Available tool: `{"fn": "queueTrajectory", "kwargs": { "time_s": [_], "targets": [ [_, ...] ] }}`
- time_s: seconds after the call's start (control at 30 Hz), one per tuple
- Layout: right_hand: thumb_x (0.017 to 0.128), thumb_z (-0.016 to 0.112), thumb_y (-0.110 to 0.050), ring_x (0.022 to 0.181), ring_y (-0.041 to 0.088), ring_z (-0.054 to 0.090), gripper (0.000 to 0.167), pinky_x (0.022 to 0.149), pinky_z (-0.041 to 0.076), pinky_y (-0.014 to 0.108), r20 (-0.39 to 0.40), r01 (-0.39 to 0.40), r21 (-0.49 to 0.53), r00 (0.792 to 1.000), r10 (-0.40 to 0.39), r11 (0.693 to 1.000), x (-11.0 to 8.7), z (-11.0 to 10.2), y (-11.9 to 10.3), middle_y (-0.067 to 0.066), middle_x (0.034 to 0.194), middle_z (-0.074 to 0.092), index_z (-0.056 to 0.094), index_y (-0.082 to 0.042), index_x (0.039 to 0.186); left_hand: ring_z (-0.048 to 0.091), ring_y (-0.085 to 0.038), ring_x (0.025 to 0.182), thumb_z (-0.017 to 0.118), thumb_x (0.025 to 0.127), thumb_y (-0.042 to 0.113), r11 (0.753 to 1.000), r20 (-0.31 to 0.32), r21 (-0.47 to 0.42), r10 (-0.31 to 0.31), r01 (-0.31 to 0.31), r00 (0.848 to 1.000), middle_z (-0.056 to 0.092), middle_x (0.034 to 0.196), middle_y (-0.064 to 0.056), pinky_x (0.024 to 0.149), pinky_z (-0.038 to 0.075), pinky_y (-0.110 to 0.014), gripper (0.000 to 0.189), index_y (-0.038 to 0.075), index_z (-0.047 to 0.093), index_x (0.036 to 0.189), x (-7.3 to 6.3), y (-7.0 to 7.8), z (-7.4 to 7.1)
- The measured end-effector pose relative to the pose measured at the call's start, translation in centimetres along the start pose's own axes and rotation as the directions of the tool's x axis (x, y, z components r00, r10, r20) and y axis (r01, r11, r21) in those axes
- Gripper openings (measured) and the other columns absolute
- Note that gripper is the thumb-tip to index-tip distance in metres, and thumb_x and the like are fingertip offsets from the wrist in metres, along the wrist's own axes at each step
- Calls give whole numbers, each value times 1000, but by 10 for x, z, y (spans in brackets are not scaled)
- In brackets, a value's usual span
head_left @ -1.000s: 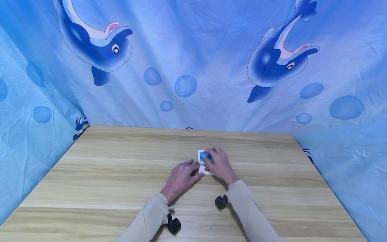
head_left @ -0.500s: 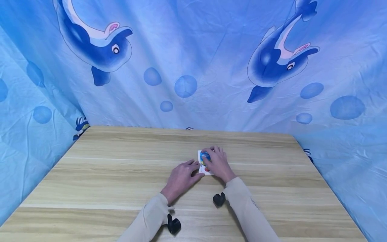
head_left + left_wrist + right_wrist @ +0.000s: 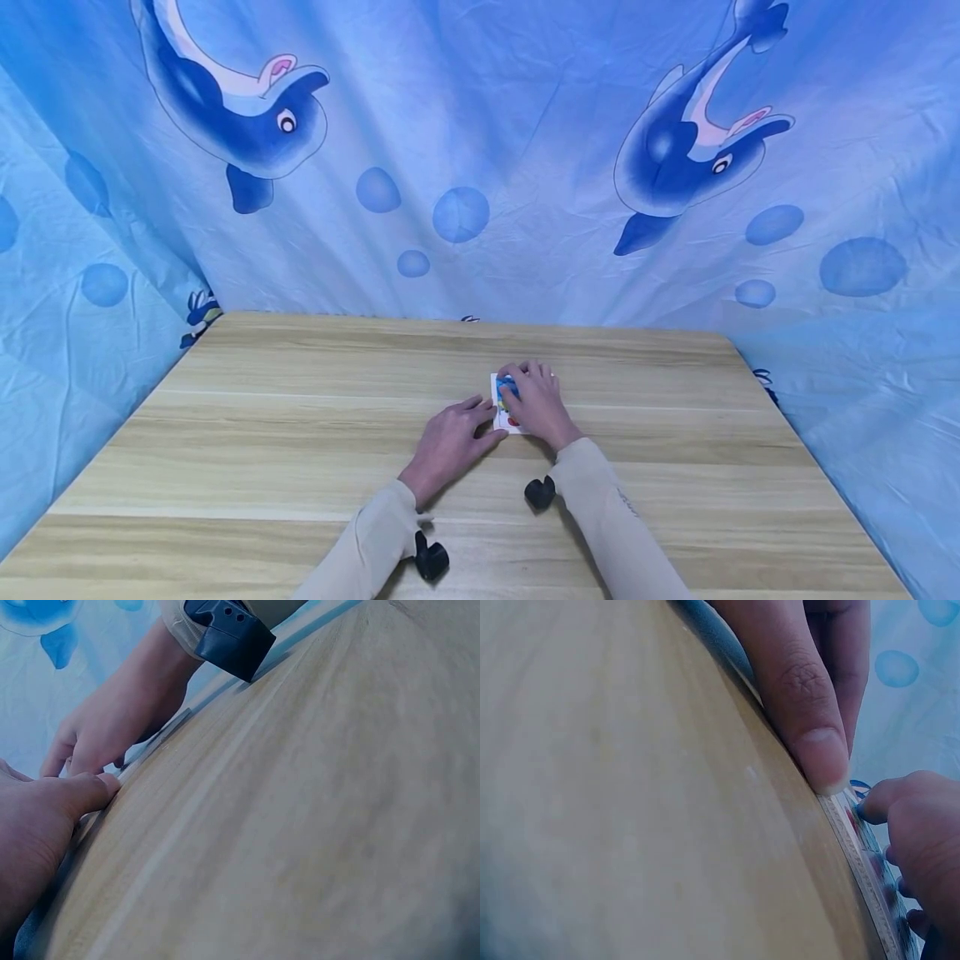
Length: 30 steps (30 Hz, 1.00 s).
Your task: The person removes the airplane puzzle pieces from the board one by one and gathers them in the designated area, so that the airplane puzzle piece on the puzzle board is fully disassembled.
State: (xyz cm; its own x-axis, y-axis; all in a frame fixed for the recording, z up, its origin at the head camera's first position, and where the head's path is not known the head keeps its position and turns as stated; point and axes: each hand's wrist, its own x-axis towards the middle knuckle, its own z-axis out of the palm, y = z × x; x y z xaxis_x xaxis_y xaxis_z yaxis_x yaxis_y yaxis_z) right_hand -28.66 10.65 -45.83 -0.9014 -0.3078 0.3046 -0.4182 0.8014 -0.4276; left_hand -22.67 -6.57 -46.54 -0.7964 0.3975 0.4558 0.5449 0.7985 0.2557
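Note:
A small flat picture board [image 3: 496,387] with a white border and a blue, yellow and red print lies on the table. My left hand [image 3: 450,437] rests at its left side. The left thumb [image 3: 821,754] touches the near corner, and the fingers lie along the left edge. Over the right part of the board is my right hand [image 3: 538,404], with bent fingers and its thumb touching the printed face. Much of the picture is hidden under this hand. In the left wrist view the right hand [image 3: 112,720] is beyond the left thumb; any piece under its fingertips is not visible.
The wooden table [image 3: 300,467] has pale grain and extends around both hands. Behind and beside it hangs a blue cloth [image 3: 525,167] printed with dolphins and bubbles. A black wrist camera [image 3: 431,560] hangs beside the left sleeve, another black camera [image 3: 540,493] beside the right.
My right hand and forearm have shifted slightly left, covering more of the picture, and its thumb and fingers have moved over the board. The left hand and the board stay in place.

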Motion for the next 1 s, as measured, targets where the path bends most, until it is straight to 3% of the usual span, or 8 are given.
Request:
{"fn": "queueTrajectory", "kwargs": {
  "time_s": [0.3, 0.77, 1.0],
  "targets": [
    [95, 60, -26, 100, 26, 39, 16, 81, 33, 42, 22, -47, 8, 999, 47, 999, 2, 0, -2, 8, 111, 52, 60, -22, 110, 62, -26, 114, 64, 88, 50, 1000, 0, 6, 4, -4, 1000, 68, 118, -5, 89, 53, -43, 41, 18, 72, 113, 1, 0, 1],
    [95, 59, -23, 99, 26, 39, 7, 78, 32, 40, -9, -48, 64, 999, 48, 997, 2, 2, 1, 7, 110, 50, 60, -23, 102, 62, -26, 113, 65, 88, 49, 1000, -3, -2, -1, 1, 1000, 68, 118, -4, 87, 54, -44, 39, 19, 72, 112, 1, 0, 2],
    [96, 58, -24, 99, 25, 39, 14, 79, 32, 39, 1, -66, 72, 998, 66, 995, 2, 2, 1, 7, 111, 50, 62, -22, 109, 62, -27, 112, 65, 88, 49, 1000, -5, 4, 0, 0, 1000, 68, 118, -5, 86, 54, -44, 39, 19, 72, 112, 1, 0, 2]
  ]
}}
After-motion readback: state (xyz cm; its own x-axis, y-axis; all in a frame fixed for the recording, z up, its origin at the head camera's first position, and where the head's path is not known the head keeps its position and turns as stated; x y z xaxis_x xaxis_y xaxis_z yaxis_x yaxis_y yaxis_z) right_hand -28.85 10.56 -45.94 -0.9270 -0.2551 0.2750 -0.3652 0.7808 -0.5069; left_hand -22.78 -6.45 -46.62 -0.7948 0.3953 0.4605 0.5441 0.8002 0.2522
